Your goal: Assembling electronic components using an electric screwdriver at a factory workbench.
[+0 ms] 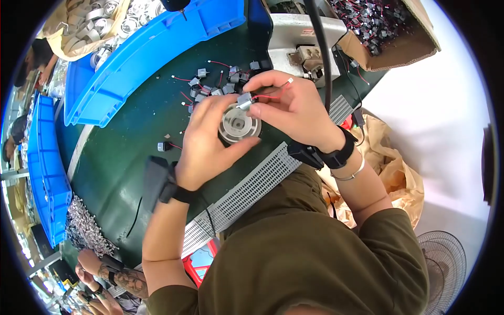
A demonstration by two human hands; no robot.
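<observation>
Between the thumb and fingers of my right hand [286,105] is a small silver motor [244,101] with red wires and a white plug. It hovers at the upper rim of a round metallic housing [239,125], which has a squarish recess in its middle. My left hand [207,139] curls round the housing's left side, thumb along its lower edge. Beyond my hands lies a loose pile of similar motors [229,88] with red leads. One single motor [164,146] rests apart, left of my left hand.
Blue bins [152,58] line the far side, with white round parts behind. A metal fixture [307,58] and a cardboard box [404,58] of motors stand at the upper right. Small metal pieces [89,228] are heaped lower left, near another person's hands [92,265]. A black cable [323,52] hangs ahead.
</observation>
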